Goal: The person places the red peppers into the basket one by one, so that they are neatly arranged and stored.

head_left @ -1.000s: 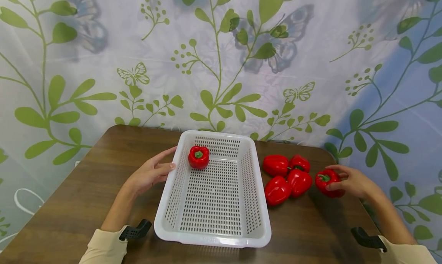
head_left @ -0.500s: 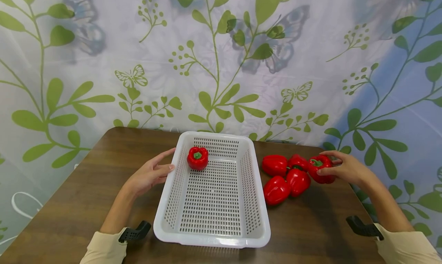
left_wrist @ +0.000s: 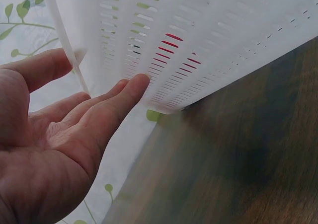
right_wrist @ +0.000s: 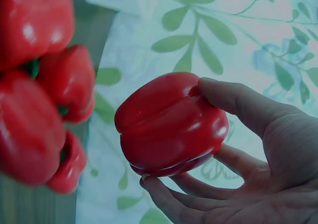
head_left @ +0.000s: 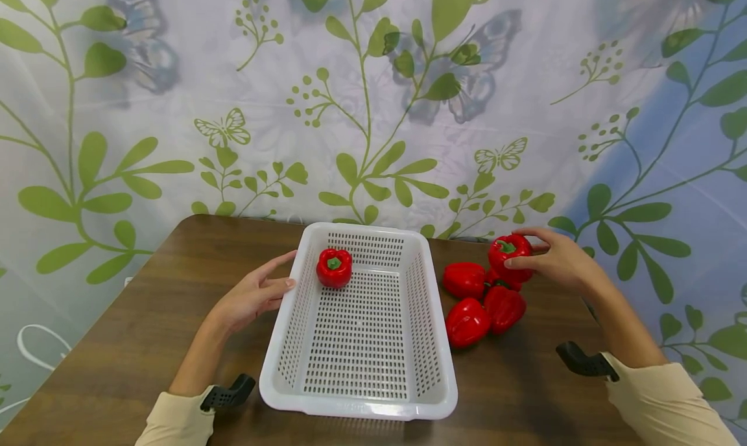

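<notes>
In the head view my right hand (head_left: pixel 554 261) grips a red bell pepper (head_left: pixel 506 253) with a green stem, raised at the back of the pepper group. The right wrist view shows this bell pepper (right_wrist: pixel 171 124) between the thumb and fingertips. Several red bell peppers (head_left: pixel 467 323) lie together on the table below; the held one partly covers the rearmost. My left hand (head_left: pixel 251 297) rests against the left side of a white perforated basket (head_left: pixel 357 410). Its fairly straight fingers (left_wrist: pixel 114 102) touch the outer wall near the rim. One bell pepper (head_left: pixel 334 268) sits in the basket's back left corner.
The brown wooden table (head_left: pixel 157 316) ends at a leaf-and-butterfly patterned cloth (head_left: pixel 262 109) hanging behind it. A white cord (head_left: pixel 41 349) hangs beyond the left edge. The basket's right wall lies between its inside and the loose peppers.
My right hand has carried its bell pepper left and up, from the table's right side to above the rearmost pepper. The left hand and basket stay in place.
</notes>
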`<state>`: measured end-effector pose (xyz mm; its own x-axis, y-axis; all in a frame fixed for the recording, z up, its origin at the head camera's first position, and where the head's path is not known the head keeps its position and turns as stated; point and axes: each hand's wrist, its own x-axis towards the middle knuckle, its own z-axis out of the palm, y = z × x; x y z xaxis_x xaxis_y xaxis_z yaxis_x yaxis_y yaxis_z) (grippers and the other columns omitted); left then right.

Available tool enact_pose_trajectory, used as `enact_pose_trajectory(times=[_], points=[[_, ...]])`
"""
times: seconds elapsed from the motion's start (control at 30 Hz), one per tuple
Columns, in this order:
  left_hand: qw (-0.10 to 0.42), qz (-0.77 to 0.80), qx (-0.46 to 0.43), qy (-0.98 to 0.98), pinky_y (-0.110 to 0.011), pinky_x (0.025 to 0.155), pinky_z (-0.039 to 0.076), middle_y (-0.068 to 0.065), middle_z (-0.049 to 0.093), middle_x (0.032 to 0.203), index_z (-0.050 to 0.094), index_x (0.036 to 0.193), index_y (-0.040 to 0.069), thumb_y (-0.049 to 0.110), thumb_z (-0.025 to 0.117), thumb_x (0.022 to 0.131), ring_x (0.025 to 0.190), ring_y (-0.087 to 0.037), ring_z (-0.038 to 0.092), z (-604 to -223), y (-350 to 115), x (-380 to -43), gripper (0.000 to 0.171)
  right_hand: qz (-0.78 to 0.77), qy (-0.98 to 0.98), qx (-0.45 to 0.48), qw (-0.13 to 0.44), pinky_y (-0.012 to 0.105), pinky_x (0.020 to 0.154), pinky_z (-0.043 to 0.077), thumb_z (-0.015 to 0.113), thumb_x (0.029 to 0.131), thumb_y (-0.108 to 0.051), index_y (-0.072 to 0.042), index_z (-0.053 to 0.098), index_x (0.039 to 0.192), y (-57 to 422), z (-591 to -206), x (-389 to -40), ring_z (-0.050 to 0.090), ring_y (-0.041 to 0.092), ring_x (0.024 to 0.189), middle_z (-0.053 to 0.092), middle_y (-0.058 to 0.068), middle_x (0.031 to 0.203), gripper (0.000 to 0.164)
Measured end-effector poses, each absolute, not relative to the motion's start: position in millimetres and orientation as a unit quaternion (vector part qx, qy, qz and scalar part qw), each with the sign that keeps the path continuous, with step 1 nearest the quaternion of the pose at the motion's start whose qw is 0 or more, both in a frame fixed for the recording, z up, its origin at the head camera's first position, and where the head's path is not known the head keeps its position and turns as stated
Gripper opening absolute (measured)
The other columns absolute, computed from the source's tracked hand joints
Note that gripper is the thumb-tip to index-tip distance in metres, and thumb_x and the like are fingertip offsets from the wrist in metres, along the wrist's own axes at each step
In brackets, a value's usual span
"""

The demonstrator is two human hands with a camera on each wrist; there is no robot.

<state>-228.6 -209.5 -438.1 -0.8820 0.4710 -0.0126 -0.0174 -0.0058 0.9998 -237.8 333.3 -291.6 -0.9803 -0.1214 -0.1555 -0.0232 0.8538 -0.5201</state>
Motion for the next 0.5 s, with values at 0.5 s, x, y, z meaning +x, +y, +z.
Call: enact_pose_trajectory(times=[0.5], points=[[0.171, 0.683, 0.161, 0.692, -0.046, 0.098, 0.057, -0.03, 0.051, 0.147, 0.02, 0.163, 0.02, 0.019, 0.058, 0.104, 0.121, -0.038, 0.066, -439, -208, -229, 0.07, -0.292, 0.952, -0.055, 0.073, 0.064, 0.102, 0.048, 0.073, 0.088, -0.054, -0.022, 0.037, 0.157, 262, -269, -256, 0.042, 0.046, 0.141, 0.044, 0.024, 0.154, 0.084]])
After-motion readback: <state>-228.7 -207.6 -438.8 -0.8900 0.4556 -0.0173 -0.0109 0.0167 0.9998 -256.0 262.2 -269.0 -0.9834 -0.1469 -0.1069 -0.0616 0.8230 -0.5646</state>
